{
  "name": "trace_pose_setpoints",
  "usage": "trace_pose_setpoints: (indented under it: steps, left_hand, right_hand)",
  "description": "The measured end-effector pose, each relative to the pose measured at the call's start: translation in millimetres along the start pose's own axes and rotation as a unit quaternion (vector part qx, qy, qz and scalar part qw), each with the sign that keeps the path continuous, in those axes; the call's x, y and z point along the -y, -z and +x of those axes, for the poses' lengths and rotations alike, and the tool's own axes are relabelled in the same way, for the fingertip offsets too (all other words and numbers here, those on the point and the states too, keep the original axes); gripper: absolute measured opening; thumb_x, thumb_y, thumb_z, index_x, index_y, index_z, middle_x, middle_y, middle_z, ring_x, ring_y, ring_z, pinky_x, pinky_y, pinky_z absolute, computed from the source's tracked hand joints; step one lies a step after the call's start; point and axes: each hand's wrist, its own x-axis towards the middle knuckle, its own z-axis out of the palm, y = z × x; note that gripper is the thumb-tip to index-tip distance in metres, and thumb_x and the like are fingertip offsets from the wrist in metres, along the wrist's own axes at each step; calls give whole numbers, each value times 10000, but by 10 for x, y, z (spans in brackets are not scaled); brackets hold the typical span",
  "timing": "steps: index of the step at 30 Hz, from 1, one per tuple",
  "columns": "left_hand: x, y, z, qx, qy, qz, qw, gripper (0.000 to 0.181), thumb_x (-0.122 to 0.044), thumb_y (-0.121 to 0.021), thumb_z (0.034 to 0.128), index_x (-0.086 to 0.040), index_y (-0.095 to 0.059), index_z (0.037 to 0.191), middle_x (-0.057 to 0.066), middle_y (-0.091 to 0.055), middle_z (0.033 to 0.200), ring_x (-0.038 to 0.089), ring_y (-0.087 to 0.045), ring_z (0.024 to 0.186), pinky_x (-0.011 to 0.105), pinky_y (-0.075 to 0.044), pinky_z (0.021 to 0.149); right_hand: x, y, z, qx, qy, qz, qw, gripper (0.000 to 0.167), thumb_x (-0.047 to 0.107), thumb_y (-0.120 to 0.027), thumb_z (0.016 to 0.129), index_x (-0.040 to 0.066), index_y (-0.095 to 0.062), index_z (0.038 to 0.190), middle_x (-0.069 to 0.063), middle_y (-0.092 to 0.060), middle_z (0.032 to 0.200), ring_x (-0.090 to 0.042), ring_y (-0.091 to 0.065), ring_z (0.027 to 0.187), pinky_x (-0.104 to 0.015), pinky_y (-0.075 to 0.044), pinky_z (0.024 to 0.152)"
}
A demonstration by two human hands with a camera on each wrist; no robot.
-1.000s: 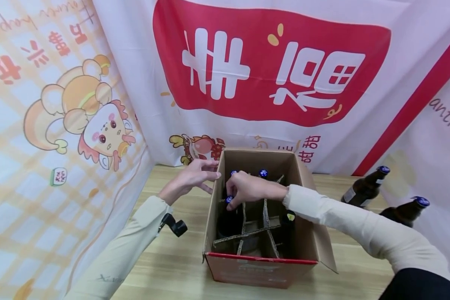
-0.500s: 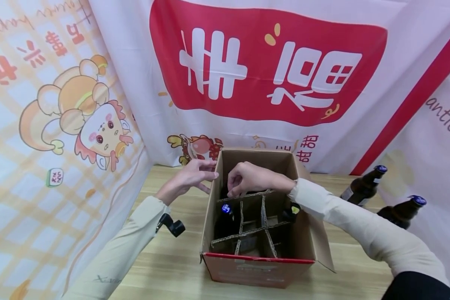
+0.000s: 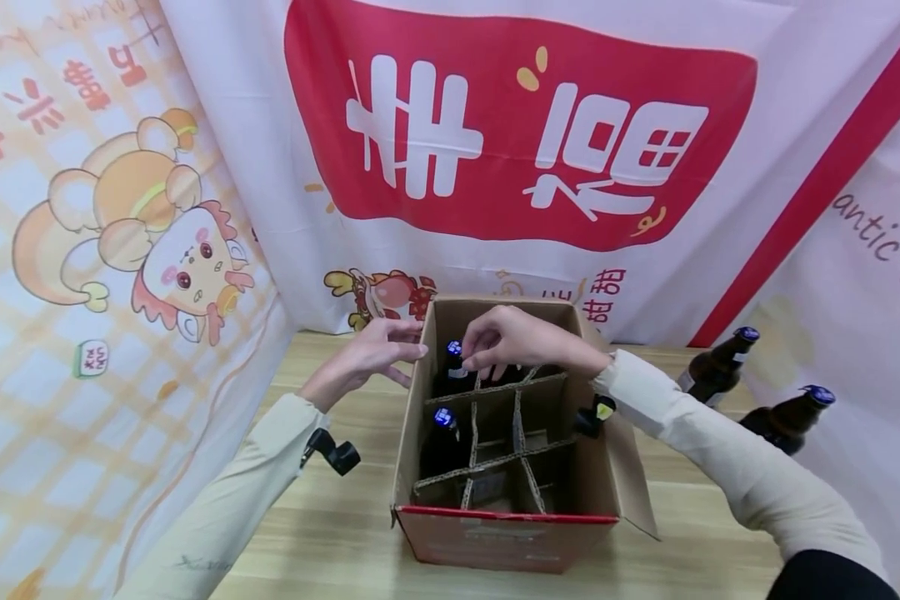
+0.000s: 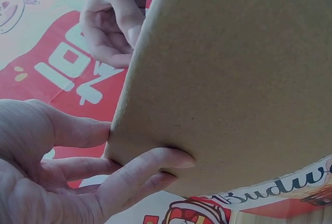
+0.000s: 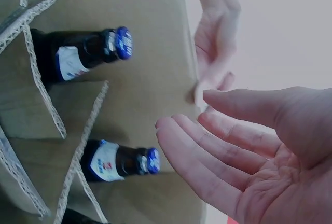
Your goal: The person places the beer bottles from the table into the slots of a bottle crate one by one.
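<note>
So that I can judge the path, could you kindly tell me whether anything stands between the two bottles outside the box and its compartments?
Yes: the box's right wall and outward flap stand between the compartments and both the farther bottle and nearer bottle; the right sleeve also crosses above that wall.

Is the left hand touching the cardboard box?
Touching: the left wrist view shows the left hand with fingertips against the side of the box.

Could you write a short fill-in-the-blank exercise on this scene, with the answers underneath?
1. The left hand touches a box made of ____.
2. The number of bottles standing on the table outside the box is ____.
3. The caps of those bottles are coloured ____.
4. The right hand holds ____.

Missing words: cardboard; two; blue; nothing.
</note>
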Motion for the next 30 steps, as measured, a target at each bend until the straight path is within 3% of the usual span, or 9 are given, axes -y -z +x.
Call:
trace_pose_setpoints:
  steps: [10, 13, 20, 30]
  left_hand:
    - [10, 26, -34, 42, -33, 56, 10000, 632, -82, -640, 1026, 52, -374, 1583, 297, -456, 1563, 444, -576, 1317, 428, -686, 782]
    - [2, 20, -34, 51, -31, 53, 10000, 633, -83, -638, 1027, 50, -370, 1585, 297, -456, 1563, 445, -573, 1319, 430, -685, 785]
    - [1, 9, -23, 34, -13, 45, 10000, 632, -82, -637, 1028, 47, -369, 1586, 301, -449, 1566, 450, -566, 1331, 435, -684, 792]
    - [2, 14, -44, 19, -26, 9, 10000, 634, -78, -631, 1031, 43, -360, 1592, 307, -424, 1582, 458, -560, 1343, 439, -683, 799]
  right_hand:
    - [-86, 182, -184, -627, -148, 227, 9977, 150, 107, -746, 977, -4, -733, 1078, -187, -778, 1017, -268, -771, 801, -478, -684, 685]
    - [-149, 206, -227, -806, -134, 399, 9959, 166, 101, -735, 984, -29, -726, 1088, -195, -777, 1032, -242, -768, 783, -451, -685, 665]
    - [-206, 313, -345, -1142, -107, 642, 9913, 176, 75, -728, 984, -62, -712, 1094, -246, -771, 1027, -473, -749, 853, -539, -669, 692]
    - [-395, 456, -475, -1190, -360, 817, 9889, 234, 115, -717, 999, -71, -702, 1141, -291, -749, 1077, -423, -759, 867, -416, -687, 709]
